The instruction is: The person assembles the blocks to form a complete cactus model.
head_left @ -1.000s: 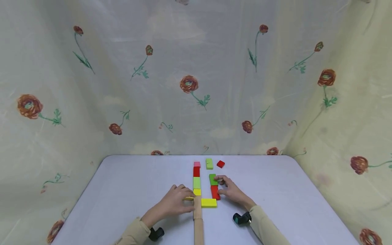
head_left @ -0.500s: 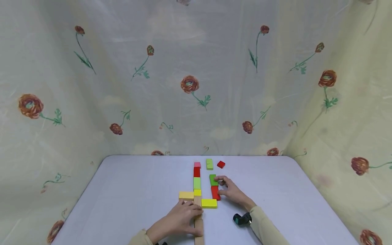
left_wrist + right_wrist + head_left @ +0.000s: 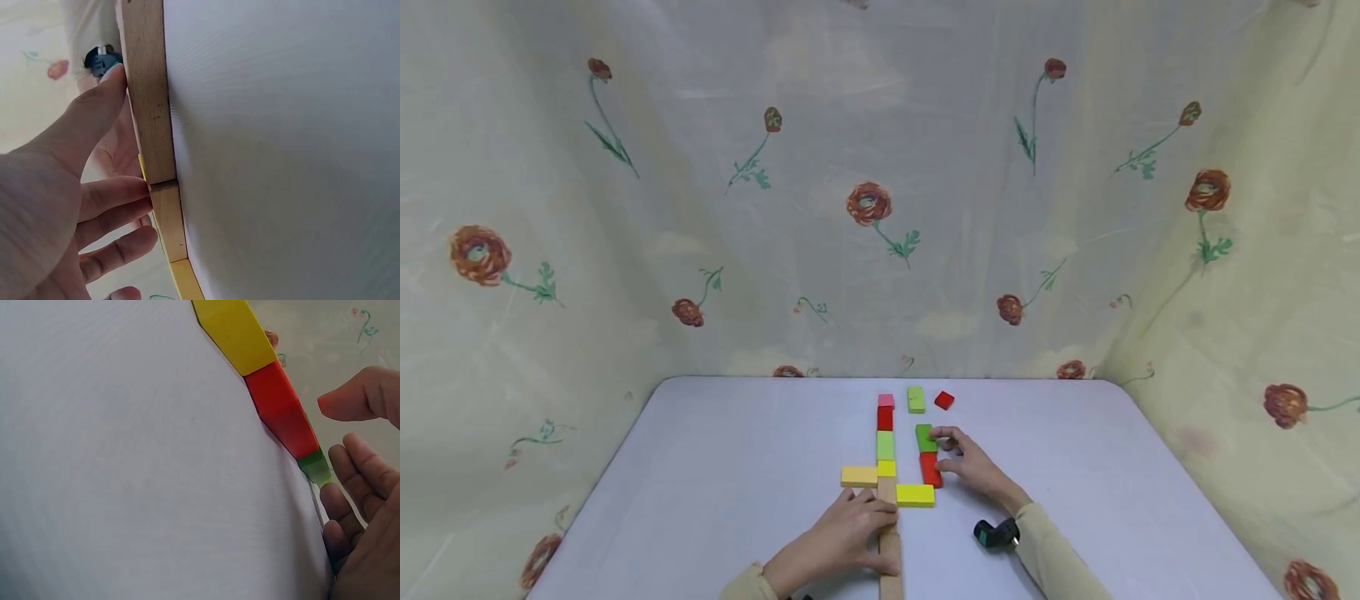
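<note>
My left hand (image 3: 846, 533) lies over the near end of a row of blocks, fingertips and thumb touching the plain wooden blocks (image 3: 891, 546). In the left wrist view, its thumb is at the longer wooden block (image 3: 149, 94), and the fingers reach the joint with a shorter wooden block (image 3: 169, 222). My right hand (image 3: 977, 473) rests beside a green block (image 3: 926, 438) and a red block (image 3: 930, 470), its fingers loosely bent. The right wrist view shows a gap between the thumb and the red block (image 3: 284, 412); fingertips are near the green block (image 3: 314, 465).
The row continues away through yellow (image 3: 886, 468), light green (image 3: 885, 446), red (image 3: 885, 418) and pink (image 3: 886, 401) blocks. A pale orange block (image 3: 859, 477) and a yellow block (image 3: 915, 496) flank it. Behind lie another light green block (image 3: 916, 400) and a small red block (image 3: 944, 401).
My left hand has moved off the pale orange block, toward the near wooden blocks, leaving that block fully visible beside the row. The right hand has stayed in place.
</note>
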The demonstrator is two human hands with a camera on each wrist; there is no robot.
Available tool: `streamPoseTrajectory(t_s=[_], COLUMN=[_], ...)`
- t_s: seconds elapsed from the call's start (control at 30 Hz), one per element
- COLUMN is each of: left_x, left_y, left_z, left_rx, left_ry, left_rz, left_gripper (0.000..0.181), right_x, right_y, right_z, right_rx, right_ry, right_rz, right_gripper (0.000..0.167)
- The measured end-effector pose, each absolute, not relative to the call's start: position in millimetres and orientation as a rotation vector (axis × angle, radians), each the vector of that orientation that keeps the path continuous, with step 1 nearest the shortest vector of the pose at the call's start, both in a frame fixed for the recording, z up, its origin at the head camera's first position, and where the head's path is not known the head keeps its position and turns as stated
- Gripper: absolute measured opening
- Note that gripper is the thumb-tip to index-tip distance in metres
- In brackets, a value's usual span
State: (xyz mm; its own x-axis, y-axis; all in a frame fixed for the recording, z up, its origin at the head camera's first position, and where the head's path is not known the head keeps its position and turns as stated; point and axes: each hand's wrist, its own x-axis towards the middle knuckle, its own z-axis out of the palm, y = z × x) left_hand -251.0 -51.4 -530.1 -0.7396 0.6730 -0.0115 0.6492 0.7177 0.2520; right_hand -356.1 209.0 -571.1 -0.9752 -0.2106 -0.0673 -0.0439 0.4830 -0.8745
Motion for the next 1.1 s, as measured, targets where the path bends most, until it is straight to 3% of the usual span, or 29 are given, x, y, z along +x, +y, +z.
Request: streamPoseTrajectory(t_s=[0.57, 1.1], left_x=[-253, -252], left_y=[-51, -53], left_z=[-529, -529], left_rx=[1.023, 1.038], left_ry=[2.811, 2.776], left_rz=[0.346, 0.398], left_gripper=[0.069, 0.068], right_x=[-389, -436], right_y=[210, 181], right_z=[-552, -543], right_rx=[-0.263, -0.144], right_ry=[2.629, 2.755], right_rz=[-1.542, -1.27], right_gripper=[0.045, 0.057])
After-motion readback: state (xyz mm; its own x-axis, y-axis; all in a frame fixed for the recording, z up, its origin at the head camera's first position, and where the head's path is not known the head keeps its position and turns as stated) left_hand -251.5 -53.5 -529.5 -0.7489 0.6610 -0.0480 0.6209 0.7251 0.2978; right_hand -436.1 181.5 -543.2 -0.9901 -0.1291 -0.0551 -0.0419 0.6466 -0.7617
